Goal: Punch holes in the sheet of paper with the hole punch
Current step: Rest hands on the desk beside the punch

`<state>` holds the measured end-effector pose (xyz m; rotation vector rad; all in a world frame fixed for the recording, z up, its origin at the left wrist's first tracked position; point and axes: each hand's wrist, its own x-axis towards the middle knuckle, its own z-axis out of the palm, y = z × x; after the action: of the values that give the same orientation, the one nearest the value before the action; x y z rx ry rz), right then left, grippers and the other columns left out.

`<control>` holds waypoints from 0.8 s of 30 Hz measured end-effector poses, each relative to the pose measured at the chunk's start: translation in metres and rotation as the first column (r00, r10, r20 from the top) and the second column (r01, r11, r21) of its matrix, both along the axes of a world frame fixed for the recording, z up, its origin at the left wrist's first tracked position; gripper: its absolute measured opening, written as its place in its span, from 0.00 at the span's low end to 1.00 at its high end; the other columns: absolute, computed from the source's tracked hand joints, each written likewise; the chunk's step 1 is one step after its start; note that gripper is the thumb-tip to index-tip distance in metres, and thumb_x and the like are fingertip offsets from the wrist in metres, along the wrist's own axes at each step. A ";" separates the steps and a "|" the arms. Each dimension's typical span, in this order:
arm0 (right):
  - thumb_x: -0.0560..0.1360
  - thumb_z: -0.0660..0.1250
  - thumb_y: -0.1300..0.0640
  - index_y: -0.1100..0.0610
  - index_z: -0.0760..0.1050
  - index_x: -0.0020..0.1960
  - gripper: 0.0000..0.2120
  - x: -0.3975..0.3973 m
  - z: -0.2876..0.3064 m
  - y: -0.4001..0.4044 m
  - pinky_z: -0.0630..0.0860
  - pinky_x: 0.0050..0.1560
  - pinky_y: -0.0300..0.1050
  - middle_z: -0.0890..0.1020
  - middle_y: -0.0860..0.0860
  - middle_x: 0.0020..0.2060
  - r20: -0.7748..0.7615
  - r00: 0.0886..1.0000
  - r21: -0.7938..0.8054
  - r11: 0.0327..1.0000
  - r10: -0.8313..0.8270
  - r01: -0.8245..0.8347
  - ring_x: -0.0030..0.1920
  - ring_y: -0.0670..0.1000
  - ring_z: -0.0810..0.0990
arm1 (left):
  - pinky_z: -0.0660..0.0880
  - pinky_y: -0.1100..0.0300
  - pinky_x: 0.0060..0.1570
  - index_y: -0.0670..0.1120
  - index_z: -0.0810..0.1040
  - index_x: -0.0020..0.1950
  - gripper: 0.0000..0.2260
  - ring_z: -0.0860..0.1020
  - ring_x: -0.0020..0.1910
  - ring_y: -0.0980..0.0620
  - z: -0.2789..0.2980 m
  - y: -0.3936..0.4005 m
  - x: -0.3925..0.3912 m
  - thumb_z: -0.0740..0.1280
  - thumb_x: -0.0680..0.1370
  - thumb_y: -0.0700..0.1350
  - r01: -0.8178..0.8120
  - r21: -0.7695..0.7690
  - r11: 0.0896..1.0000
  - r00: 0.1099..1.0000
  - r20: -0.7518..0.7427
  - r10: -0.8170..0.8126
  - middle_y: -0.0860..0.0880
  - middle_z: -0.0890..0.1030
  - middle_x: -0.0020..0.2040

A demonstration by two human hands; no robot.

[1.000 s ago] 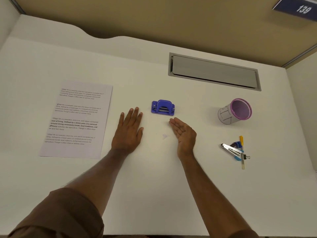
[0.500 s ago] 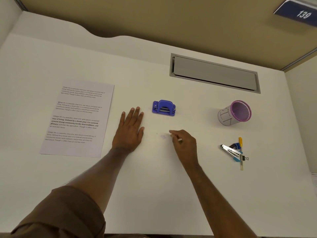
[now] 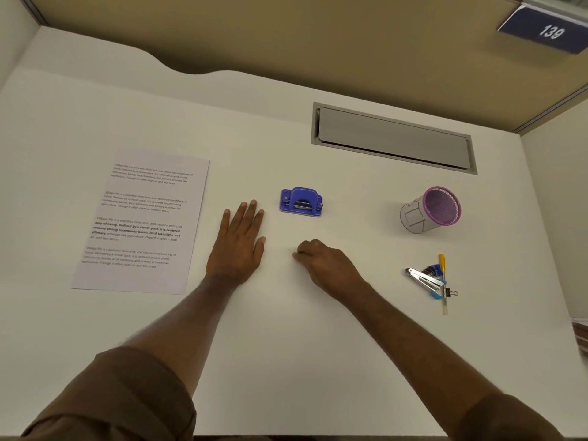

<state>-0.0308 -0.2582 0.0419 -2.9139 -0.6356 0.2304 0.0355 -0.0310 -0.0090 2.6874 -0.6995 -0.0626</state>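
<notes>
Resting palm-down on the white desk, the left hand lies flat at centre frame with its fingers extended and close together, the thumb slightly apart on the right side. It holds nothing.

The right hand sits just right of the left hand, knuckles up, with its fingers curled inward and the fingertips drawn together at the desk surface. Whether anything is pinched between them cannot be told; a faint smudge shows on the desk just beside the fingertips.

The blue hole punch stands on the desk above the gap between the 2 hands, near the left hand's fingertips but apart from both hands.

The sheet of paper lies flat at the left of the frame, carrying 4 blocks of printed text. Its right edge is near the left hand, not touching it. The sheet is apart from the hole punch.

At the right of the frame, a grey mesh pen cup with a purple rim lies tilted on its side, its opening toward the right. Below it is a small cluster: a metal staple remover, a yellow-tipped pen and a binder clip, touching or overlapping one another.

A grey cable-tray flap is set into the desk at upper right. A blue sign reading 139 occupies the upper right corner.
</notes>
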 end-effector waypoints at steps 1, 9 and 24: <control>0.76 0.66 0.66 0.63 0.78 0.58 0.10 -0.001 0.000 0.001 0.79 0.36 0.54 0.80 0.57 0.53 0.007 1.000 -0.007 1.000 0.002 -0.002 0.51 0.59 0.78 | 0.52 0.40 0.79 0.42 0.59 0.80 0.26 0.54 0.81 0.44 0.000 0.000 0.000 0.55 0.82 0.49 -0.001 -0.003 1.000 1.000 0.000 0.001 0.43 0.57 0.82; 0.67 0.70 0.72 0.64 0.80 0.53 0.15 -0.007 -0.005 0.019 0.78 0.30 0.53 0.81 0.58 0.45 0.073 0.990 0.014 0.993 -0.117 0.116 0.44 0.59 0.80 | 0.52 0.41 0.79 0.43 0.58 0.81 0.27 0.54 0.82 0.45 0.000 0.000 0.000 0.51 0.83 0.51 -0.010 0.023 1.000 1.000 -0.003 0.010 0.44 0.56 0.82; 0.69 0.66 0.68 0.55 0.78 0.43 0.09 0.014 0.009 0.033 0.77 0.42 0.46 0.83 0.52 0.37 -0.429 0.558 0.494 0.333 -0.711 0.804 0.38 0.52 0.81 | 0.52 0.41 0.79 0.42 0.61 0.80 0.27 0.55 0.81 0.44 0.003 0.001 -0.002 0.51 0.82 0.51 -0.006 -0.009 1.000 1.000 0.003 0.006 0.44 0.58 0.82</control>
<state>-0.0173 -0.2253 0.0505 -2.1269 0.6410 0.0523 0.0336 -0.0303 -0.0062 2.6812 -0.6904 -0.0541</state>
